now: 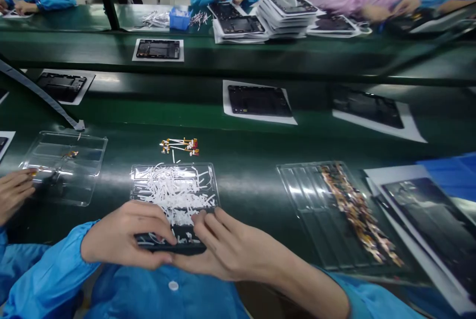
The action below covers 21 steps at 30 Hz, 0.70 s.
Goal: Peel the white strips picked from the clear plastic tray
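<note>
A clear plastic tray (215, 185) heaped with thin white strips (174, 187) lies right in front of me. Over its near edge, my left hand (128, 234) is closed, thumb and fingers curled toward each other. My right hand (226, 244) is closed too, its fingertips bunched above the tray and its thumb reaching to the left thumb. Whatever is pinched between the fingers is hidden or too small to name. Just beyond the tray lie several orange and white flex cables (180, 145).
At right, a clear ribbed tray (308, 210) holds a row of flex cables (357, 215), beside a dark device panel (431, 224). A co-worker's hand (15, 192) reaches to another clear tray (67, 180) at left. Device panels (260, 100) on white sheets line the belt; people work opposite.
</note>
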Available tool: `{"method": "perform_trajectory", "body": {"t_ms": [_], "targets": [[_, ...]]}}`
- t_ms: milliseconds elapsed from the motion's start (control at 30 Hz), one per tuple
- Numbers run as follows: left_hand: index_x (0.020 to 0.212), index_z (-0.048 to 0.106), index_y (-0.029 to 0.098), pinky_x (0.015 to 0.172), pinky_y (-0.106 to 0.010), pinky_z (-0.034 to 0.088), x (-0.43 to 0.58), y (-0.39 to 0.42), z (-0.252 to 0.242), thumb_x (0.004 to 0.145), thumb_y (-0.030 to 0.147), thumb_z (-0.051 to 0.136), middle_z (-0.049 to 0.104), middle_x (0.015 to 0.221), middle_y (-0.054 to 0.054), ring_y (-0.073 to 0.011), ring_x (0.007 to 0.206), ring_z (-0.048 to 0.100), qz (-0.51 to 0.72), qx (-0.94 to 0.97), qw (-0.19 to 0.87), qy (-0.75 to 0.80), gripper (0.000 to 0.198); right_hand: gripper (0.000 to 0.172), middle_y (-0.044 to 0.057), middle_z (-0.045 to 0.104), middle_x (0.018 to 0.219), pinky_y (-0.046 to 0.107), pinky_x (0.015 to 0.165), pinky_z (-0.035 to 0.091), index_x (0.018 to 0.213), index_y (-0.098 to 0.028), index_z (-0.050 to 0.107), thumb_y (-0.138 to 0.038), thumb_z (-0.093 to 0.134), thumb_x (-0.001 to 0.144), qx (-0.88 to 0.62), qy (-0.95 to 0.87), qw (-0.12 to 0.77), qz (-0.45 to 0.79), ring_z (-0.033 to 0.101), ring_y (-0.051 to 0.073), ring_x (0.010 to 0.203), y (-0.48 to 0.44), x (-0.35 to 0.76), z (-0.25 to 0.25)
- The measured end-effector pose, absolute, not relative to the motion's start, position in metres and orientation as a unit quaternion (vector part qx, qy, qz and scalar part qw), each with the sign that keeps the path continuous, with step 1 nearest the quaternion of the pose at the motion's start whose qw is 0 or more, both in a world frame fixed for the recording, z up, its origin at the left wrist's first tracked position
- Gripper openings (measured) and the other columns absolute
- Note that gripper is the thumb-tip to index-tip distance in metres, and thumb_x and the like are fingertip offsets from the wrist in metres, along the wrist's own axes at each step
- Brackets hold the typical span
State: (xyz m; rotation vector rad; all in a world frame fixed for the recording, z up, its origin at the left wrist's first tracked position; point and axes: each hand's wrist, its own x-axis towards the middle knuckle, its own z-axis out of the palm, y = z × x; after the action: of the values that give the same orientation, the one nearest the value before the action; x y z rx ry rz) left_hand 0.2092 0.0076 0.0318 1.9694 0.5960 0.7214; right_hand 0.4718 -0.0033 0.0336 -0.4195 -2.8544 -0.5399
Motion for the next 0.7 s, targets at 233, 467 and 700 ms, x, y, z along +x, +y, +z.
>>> {"method": "perform_trajectory", "body": {"t_ms": [233,467,700], "targets": [[0.088,0.07,0.017,0.068,-0.031,0.049,0.215,0.004,0.048,0.095,0.019,0.065,0.076,0.084,0.0,-0.0164,0.074,0.067,0.182,0.905,0.295,0.246,0.009,0.031,0.005,0.07,0.082,0.039,0.068,0.036,0.129,-0.023,0.052,-0.018,0.046,0.099,-0.129,-0.975,0.047,-0.177,0.056,0.021,0.068,-0.001,0.471,0.037],[0.09,0.072,0.019,0.066,-0.033,0.044,0.216,0.011,0.052,0.095,0.024,0.064,0.074,0.081,0.002,-0.0162,0.072,0.065,0.11,0.94,0.257,0.195,0.011,0.026,0.001,0.067,0.076,0.04,0.069,0.036,0.126,-0.027,0.048,-0.022,0.046,0.101,-0.123,-0.978,0.042,-0.164,0.055,0.021,0.066,-0.004,0.469,0.033],[0.086,0.069,0.017,0.065,-0.034,0.045,0.221,0.007,0.044,0.101,0.022,0.054,0.072,0.081,-0.003,-0.0191,0.072,0.063,0.071,0.961,0.177,0.198,0.022,0.027,0.002,0.069,0.076,0.04,0.071,0.039,0.127,-0.026,0.05,-0.024,0.049,0.101,-0.14,-0.976,0.031,-0.166,0.057,0.022,0.068,-0.004,0.471,0.028]]}}
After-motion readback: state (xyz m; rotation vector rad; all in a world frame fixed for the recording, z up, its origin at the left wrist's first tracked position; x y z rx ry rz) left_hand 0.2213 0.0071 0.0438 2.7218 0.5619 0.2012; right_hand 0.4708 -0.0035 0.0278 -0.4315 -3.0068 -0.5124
